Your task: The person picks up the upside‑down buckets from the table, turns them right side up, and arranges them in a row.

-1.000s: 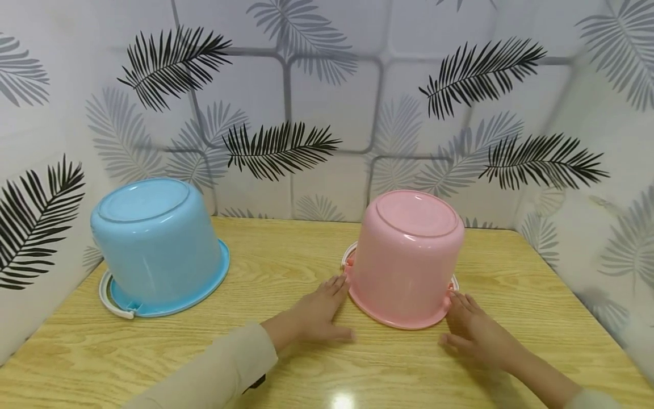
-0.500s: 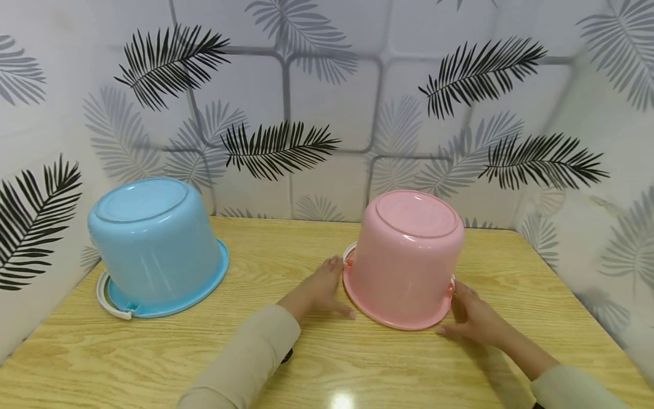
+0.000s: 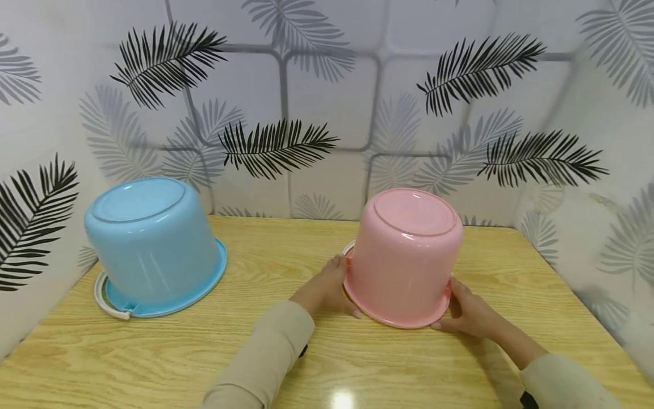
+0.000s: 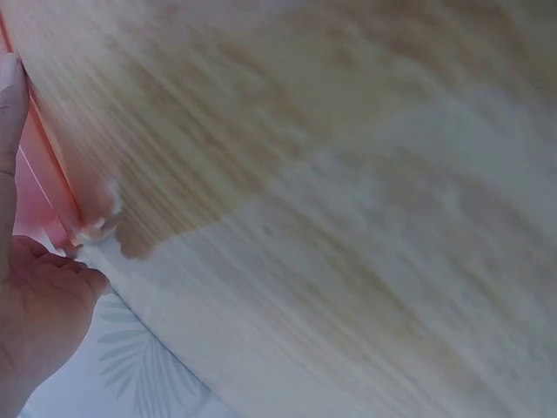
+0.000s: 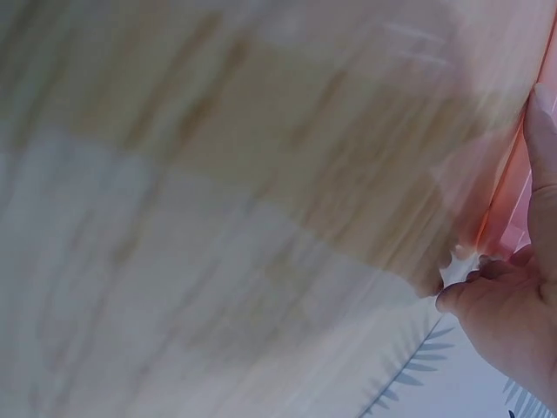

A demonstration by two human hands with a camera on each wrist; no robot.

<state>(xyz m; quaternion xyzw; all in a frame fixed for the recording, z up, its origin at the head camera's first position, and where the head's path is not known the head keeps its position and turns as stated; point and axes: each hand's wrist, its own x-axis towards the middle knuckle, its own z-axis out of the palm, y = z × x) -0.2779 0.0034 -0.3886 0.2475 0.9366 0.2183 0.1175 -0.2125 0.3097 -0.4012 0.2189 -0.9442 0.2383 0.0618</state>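
Note:
An upside-down pink bucket stands on the wood-grain table at centre right, its base facing up. My left hand holds its rim on the left side, thumb toward the front and fingers by the white handle. On the right side my right hand holds the same rim, thumb also in front. Each wrist view shows a thumb along the pink rim and fingers curled at its edge; the fingertips are partly hidden. Farther left, an upside-down blue bucket with a white handle stands untouched.
The wood-grain table meets a wall with a leaf pattern at its back. Walls also flank the table on the left and right. A bright light reflection lies near the front edge.
Both hands have closed in on the pink bucket's rim, the left moving right and slightly forward. Their fingers and thumbs now hold the rim. The buckets have stayed in place.

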